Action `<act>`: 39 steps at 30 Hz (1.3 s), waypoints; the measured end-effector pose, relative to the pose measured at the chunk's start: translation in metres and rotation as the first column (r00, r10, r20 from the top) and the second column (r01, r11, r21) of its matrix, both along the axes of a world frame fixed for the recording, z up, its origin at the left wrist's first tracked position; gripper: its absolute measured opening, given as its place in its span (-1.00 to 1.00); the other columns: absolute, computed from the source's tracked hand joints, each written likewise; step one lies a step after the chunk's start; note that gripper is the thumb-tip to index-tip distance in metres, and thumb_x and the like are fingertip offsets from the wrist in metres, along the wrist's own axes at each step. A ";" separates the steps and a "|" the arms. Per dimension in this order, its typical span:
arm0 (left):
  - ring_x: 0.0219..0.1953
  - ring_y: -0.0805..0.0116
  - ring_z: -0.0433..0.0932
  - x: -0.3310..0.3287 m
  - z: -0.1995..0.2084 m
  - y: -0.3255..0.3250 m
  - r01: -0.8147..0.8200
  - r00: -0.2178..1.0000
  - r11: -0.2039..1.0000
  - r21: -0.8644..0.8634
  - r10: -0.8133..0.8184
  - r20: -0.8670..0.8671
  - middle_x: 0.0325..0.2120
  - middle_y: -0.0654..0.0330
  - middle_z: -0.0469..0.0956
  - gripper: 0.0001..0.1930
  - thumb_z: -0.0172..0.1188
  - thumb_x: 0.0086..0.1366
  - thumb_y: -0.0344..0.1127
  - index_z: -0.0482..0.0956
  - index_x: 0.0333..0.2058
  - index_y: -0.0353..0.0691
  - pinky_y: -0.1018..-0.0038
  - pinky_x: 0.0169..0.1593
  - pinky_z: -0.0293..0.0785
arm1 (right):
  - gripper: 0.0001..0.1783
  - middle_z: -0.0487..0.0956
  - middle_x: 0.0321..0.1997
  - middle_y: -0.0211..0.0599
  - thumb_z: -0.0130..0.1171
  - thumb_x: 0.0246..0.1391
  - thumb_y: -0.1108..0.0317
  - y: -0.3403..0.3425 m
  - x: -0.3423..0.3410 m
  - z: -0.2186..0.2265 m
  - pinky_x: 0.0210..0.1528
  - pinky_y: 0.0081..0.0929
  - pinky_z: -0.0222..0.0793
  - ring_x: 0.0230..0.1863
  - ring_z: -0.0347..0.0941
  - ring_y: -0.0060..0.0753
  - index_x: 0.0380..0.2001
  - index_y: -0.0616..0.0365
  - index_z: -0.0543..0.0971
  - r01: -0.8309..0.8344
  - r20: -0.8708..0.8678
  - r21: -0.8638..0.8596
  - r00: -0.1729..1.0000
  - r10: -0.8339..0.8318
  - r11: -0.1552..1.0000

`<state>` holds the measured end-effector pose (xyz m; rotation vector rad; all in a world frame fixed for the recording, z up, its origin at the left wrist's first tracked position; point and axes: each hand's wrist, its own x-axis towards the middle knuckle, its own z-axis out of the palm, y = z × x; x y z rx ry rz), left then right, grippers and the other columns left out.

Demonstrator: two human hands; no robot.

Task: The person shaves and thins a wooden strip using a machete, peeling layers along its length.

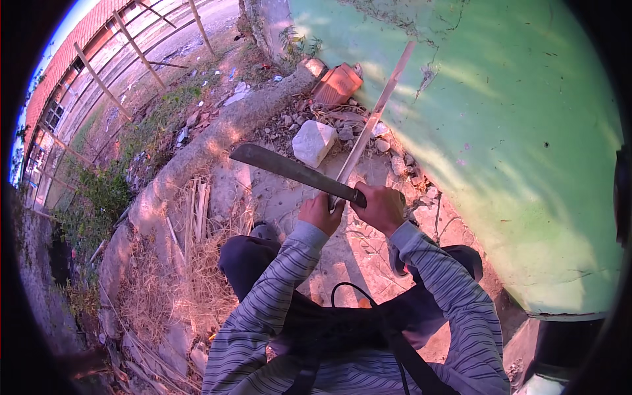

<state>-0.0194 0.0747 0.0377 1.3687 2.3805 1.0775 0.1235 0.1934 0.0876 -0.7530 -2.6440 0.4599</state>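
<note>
My right hand (pixel 383 208) is wrapped round the handle of a machete, its wide dark blade (pixel 283 170) pointing away to the left. In my left hand (pixel 321 212), the fingers are closed on the near end of a long, thin wooden strip (pixel 376 113). That strip slants up and to the right, its far end in front of the green wall. The blade crosses over the strip near its lower end, just beyond my hands. Both hands are close together above the ground between my knees.
A white stone block (pixel 314 143) and an orange ribbed brick (pixel 338 84) lie among rubble ahead. The green wall (pixel 500 131) rises at the right. Split strips (pixel 199 209) and dry shavings (pixel 174 273) cover the ground at the left, beside a low raised edge (pixel 217 135).
</note>
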 end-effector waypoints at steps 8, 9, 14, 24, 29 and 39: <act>-0.43 -0.27 0.55 -0.023 0.007 -0.004 0.053 0.990 0.996 -0.069 -0.043 0.137 -0.58 -0.15 0.52 -0.66 0.35 0.21 -0.17 0.48 -0.39 -0.36 -0.03 -0.35 0.38 | -0.75 0.58 -0.61 -0.21 0.36 -0.03 0.11 0.005 -0.029 -0.009 -0.48 -0.06 0.44 -0.53 0.60 -0.01 -0.39 -0.01 0.57 -0.022 -0.048 -0.021 0.999 0.021 1.000; -0.43 -0.28 0.54 -0.026 0.005 -0.005 0.040 0.991 0.997 -0.063 -0.032 0.131 -0.57 -0.17 0.52 -0.68 0.34 0.20 -0.20 0.49 -0.38 -0.37 -0.04 -0.35 0.38 | -0.75 0.58 -0.61 -0.21 0.36 -0.02 0.12 0.004 -0.032 -0.011 -0.48 -0.07 0.43 -0.53 0.60 -0.02 -0.40 -0.01 0.57 -0.017 -0.049 -0.002 0.999 0.017 1.000; -0.43 -0.32 0.54 -0.036 0.008 -0.006 0.015 0.994 0.999 -0.037 -0.011 0.112 -0.57 -0.21 0.52 -0.73 0.32 0.20 -0.25 0.50 -0.37 -0.38 -0.06 -0.36 0.36 | -0.76 0.59 -0.59 -0.21 0.35 -0.02 0.13 0.000 -0.047 -0.014 -0.49 -0.09 0.42 -0.54 0.60 -0.03 -0.41 0.00 0.55 -0.012 -0.089 0.026 0.996 0.014 1.000; -0.30 -0.36 0.56 -0.038 0.013 -0.023 0.014 0.992 0.985 -0.174 0.009 0.129 -0.45 -0.28 0.58 -0.72 0.26 0.22 -0.23 0.50 -0.37 -0.39 -0.13 -0.20 0.44 | -0.76 0.61 -0.57 -0.16 0.34 0.01 0.13 0.023 -0.049 -0.001 -0.44 -0.02 0.47 -0.48 0.61 0.05 -0.38 0.00 0.57 0.152 -0.021 0.010 0.988 -0.152 0.988; -0.30 -0.36 0.56 -0.039 0.009 -0.022 0.014 0.988 0.985 -0.170 0.012 0.152 -0.45 -0.28 0.57 -0.72 0.25 0.23 -0.22 0.50 -0.38 -0.38 -0.12 -0.20 0.44 | -0.77 0.60 -0.59 -0.17 0.36 -0.02 0.13 -0.003 -0.043 -0.016 -0.45 -0.05 0.45 -0.49 0.61 0.05 -0.40 -0.02 0.58 0.011 -0.034 0.020 0.999 -0.010 1.000; -0.43 -0.33 0.53 -0.039 -0.005 -0.023 0.004 0.994 0.999 -0.042 0.000 0.107 -0.59 -0.23 0.49 -0.68 0.32 0.21 -0.24 0.44 -0.49 -0.38 -0.03 -0.38 0.37 | -0.77 0.60 -0.58 -0.21 0.37 -0.02 0.14 -0.002 -0.043 -0.012 -0.48 -0.04 0.44 -0.50 0.62 -0.01 -0.42 -0.02 0.56 0.029 -0.049 0.005 0.998 -0.028 1.000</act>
